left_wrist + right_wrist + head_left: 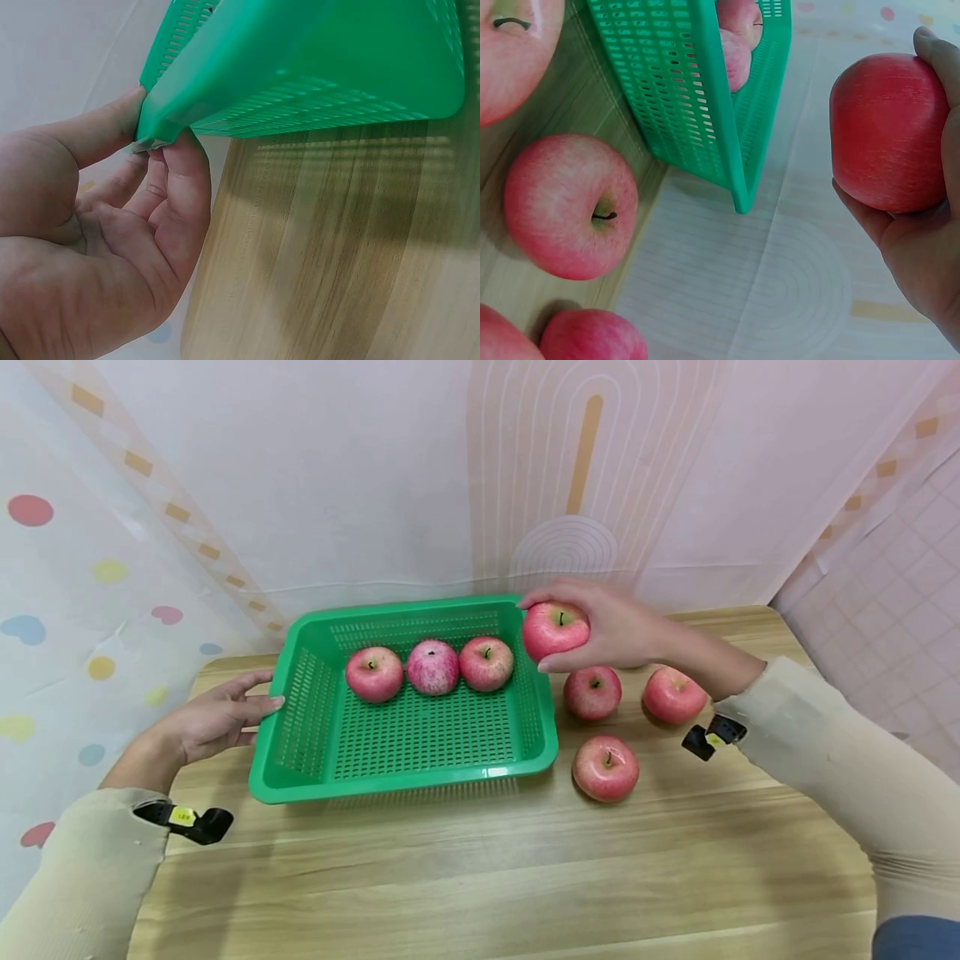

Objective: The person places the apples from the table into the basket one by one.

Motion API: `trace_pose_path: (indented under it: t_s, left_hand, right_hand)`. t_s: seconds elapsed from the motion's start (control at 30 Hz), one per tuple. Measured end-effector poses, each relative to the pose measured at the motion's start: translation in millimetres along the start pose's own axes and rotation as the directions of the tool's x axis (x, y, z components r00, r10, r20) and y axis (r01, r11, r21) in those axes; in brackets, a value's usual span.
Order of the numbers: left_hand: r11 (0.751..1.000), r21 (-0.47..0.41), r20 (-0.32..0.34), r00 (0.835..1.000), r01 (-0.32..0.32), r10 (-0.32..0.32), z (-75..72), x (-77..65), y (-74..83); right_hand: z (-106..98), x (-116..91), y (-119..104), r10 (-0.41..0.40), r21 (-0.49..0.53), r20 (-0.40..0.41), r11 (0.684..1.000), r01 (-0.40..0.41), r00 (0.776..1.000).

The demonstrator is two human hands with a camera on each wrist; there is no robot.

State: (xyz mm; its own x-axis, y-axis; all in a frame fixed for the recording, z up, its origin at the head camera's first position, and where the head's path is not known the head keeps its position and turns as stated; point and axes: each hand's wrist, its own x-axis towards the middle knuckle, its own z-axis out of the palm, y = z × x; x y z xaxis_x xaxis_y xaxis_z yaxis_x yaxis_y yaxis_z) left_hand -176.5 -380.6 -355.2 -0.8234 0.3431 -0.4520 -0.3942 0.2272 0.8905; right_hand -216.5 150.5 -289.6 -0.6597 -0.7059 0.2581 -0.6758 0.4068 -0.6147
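Note:
A green plastic basket (pixel 423 785) stands on the table, with three red apples (pixel 375 675) lined up inside along its far half. My left hand (pixel 225 714) pinches the basket's left rim, thumb on top and fingers beneath, as the left wrist view shows (pixel 105 217). Above the basket's right rim, my right hand (pixel 611 622) grips a red apple (pixel 553 631) between thumb and fingers. In the right wrist view this held apple (pixel 889 133) is raised beside the basket's end wall (pixel 667 97).
Right of the basket, several loose apples lie on the wooden table (pixel 480 877), including a near one (pixel 606 768), one under the right hand (pixel 592 693) and one by the right wrist (pixel 673 695). A patterned wall covering (pixel 360 485) rises behind the table.

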Motion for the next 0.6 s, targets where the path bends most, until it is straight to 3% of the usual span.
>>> trace_pose_path:
  t_s: [0.6]
  left_hand:
    - [1.0, 0.009, -0.001, 1.0, 0.012, -0.012, 0.5, 2.2, 0.5]
  right_hand:
    - [17, 31, 2, -0.044, -0.013, 0.04, 0.999, 0.045, 0.998]
